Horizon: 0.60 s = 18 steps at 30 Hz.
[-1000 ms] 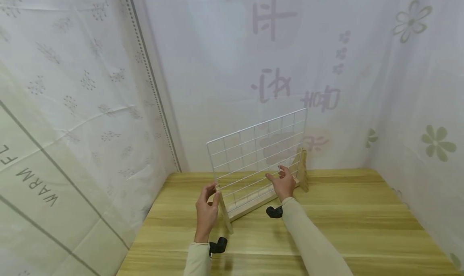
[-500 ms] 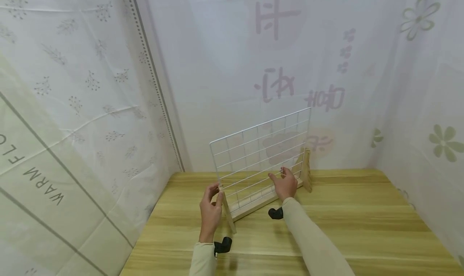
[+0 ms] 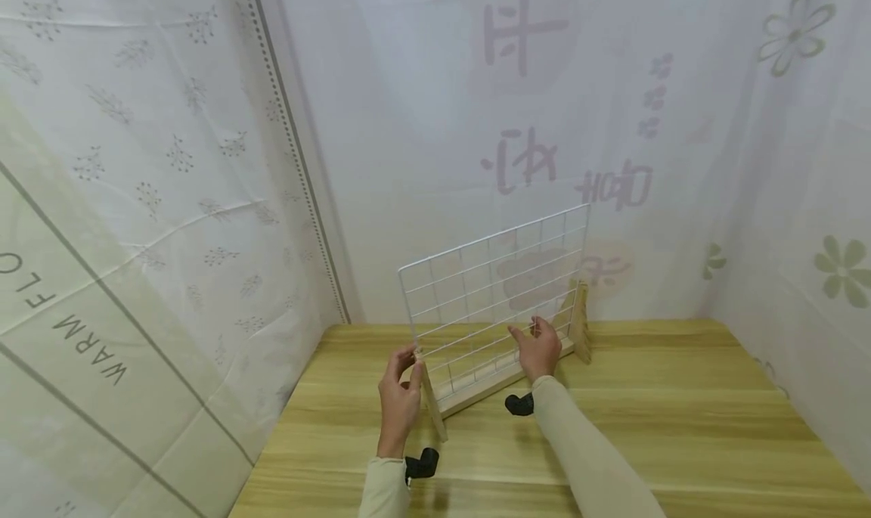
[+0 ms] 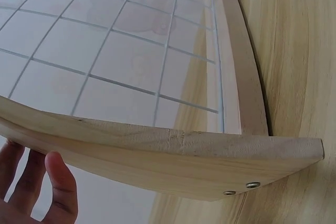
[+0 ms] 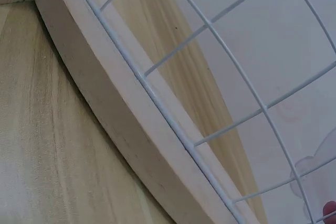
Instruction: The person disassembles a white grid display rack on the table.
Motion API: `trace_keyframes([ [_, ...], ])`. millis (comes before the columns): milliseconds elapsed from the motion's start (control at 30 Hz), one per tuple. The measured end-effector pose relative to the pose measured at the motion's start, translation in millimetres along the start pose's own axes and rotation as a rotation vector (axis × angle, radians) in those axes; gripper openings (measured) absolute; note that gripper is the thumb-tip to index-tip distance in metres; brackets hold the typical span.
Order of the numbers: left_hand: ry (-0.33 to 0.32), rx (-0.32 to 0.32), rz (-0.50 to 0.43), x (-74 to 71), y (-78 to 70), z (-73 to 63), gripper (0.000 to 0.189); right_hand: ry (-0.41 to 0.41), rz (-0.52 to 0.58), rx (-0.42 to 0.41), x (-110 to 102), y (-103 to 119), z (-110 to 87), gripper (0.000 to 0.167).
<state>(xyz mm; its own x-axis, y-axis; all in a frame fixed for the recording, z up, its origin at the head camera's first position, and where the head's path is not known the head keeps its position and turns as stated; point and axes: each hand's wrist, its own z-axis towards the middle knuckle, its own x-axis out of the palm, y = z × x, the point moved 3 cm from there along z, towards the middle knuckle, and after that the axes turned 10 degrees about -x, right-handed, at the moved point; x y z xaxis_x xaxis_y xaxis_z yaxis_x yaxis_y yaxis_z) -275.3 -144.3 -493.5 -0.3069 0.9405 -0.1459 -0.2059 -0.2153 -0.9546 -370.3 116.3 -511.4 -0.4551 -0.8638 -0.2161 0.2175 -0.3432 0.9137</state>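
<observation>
A white wire grid panel (image 3: 469, 276) stands leaning in a pale wooden stand (image 3: 503, 386), whose base bar runs along the panel's lower edge. At the near left, my left hand (image 3: 400, 397) pinches the top of the stand's left side piece (image 3: 434, 404) between thumb and fingers. In the left wrist view, this left hand (image 4: 42, 190) lies against the side piece's outer face and edge. Before the panel's lower right part is my right hand (image 3: 540, 352), thumb and fingers spread apart at the wires. Only one fingertip (image 5: 329, 211) shows beside a wire in the right wrist view.
The stand is on a wood-grain table (image 3: 680, 427). Printed white curtains (image 3: 422, 162) hang behind it and on both sides. Two screw heads (image 4: 253, 185) show on the left side piece. Black wrist devices (image 3: 425, 463) sit at both cuffs.
The whole scene has shifted slightly to the right in the head view. Both hands keep nearly the same places relative to the stand and grid panel.
</observation>
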Motion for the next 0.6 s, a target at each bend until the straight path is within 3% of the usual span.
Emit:
trace_keyframes([
  [600,-0.023,0.032,0.061,-0.9,-3.6,0.3,0.031,-0.031,-0.065,-0.163,2.0,-0.7,0.7,0.056],
])
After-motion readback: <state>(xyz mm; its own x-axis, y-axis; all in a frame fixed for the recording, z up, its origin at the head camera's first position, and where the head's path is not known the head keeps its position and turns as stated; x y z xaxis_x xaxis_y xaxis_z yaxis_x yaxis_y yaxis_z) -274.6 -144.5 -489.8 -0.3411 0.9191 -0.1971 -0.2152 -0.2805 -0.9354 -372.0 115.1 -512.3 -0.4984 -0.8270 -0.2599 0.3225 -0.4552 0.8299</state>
